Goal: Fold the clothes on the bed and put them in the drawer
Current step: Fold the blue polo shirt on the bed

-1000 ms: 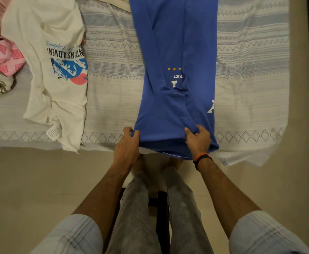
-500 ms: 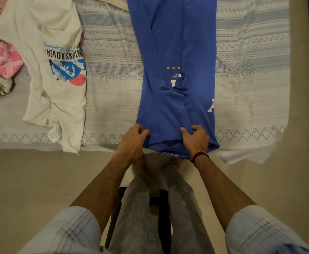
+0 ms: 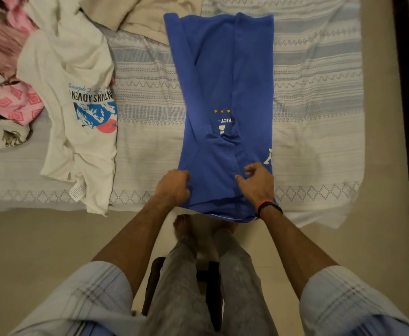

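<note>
Blue shirt [image 3: 225,93] lies lengthwise on the bed [image 3: 320,117], sides folded in, near hem hanging just over the edge. Left hand [image 3: 173,187] has its grip curled round the hem's left corner. Right hand [image 3: 257,184], orange band at wrist, rests on the right side, fingers loosely bent, pinching nothing clearly. White printed shirt [image 3: 77,105] lies crumpled to the left, well apart.

Blue shirt [image 3: 225,76], white printed tee [image 3: 77,93], grey-striped bedsheet [image 3: 320,93], pink clothes [image 3: 16,105]
</note>
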Available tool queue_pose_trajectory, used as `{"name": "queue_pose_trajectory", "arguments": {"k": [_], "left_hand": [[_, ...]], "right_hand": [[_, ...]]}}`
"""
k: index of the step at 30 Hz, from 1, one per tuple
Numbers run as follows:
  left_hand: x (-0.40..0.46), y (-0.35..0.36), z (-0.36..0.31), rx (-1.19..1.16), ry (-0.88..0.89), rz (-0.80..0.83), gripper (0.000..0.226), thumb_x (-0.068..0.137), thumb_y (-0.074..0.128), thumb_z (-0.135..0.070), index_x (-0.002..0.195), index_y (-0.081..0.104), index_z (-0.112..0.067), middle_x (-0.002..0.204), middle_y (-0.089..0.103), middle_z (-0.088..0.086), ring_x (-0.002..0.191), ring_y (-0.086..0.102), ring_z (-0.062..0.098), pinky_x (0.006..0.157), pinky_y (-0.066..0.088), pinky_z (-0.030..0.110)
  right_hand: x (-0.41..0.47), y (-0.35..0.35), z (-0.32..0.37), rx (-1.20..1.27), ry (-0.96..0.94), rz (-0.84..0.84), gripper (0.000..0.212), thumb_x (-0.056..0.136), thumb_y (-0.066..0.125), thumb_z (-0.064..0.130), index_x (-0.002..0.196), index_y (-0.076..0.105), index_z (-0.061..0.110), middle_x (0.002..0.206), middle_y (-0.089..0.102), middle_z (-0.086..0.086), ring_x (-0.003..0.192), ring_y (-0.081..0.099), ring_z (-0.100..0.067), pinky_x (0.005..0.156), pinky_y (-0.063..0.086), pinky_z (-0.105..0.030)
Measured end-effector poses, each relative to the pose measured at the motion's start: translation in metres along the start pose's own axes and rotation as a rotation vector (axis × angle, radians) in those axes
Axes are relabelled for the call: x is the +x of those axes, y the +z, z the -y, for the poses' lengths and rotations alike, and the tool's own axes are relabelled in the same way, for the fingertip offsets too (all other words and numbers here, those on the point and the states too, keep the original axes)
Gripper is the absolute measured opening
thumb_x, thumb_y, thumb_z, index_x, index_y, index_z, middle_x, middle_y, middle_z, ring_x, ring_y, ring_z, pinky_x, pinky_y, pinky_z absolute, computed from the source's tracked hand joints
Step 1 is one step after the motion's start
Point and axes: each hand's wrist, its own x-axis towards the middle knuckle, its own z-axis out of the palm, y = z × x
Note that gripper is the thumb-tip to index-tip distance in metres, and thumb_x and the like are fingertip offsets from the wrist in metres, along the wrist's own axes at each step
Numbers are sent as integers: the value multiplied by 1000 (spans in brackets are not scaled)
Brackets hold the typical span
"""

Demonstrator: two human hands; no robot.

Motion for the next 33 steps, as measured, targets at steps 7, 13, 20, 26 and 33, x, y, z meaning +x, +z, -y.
{"name": "queue_pose_trajectory", "arguments": {"k": [7,13,20,26,33], "left_hand": [[18,-40,-24,-313,-133,-184,36,83,66,-10,119,64,-9,122,66,9,112,61,26,101,47,35],[44,-66,-41,-380,-171,-268,34,85,67,-14,118,64,-8,118,68,9,109,63,26,97,49,34],[121,-104,-38,-391,-146,-307,30,86,68,-14,115,64,-8,112,68,8,105,64,25,91,47,31],[196,-146,-39,31,262,-239,42,85,60,-3,126,60,-13,138,48,8,112,58,31,91,50,41],[239,-189,-48,656,361,-7,28,94,57,-14,122,60,-15,128,48,11,103,60,35,74,45,43]], "right_hand": [[25,-15,33,60,-103,138,18,86,72,16,100,63,11,100,69,-7,88,62,-17,83,53,-30],[52,-20,55,10,-222,204,18,86,72,16,101,65,9,87,65,1,82,61,-13,85,54,-28],[87,4,78,-55,-267,244,29,83,75,25,106,63,13,99,68,0,89,64,-15,84,56,-31],[107,35,97,-208,-220,252,40,79,78,39,104,57,16,106,62,0,96,59,-18,84,53,-35],[121,51,104,-179,-2,288,38,76,81,40,98,63,15,80,65,3,85,65,-18,83,56,-35]]}}
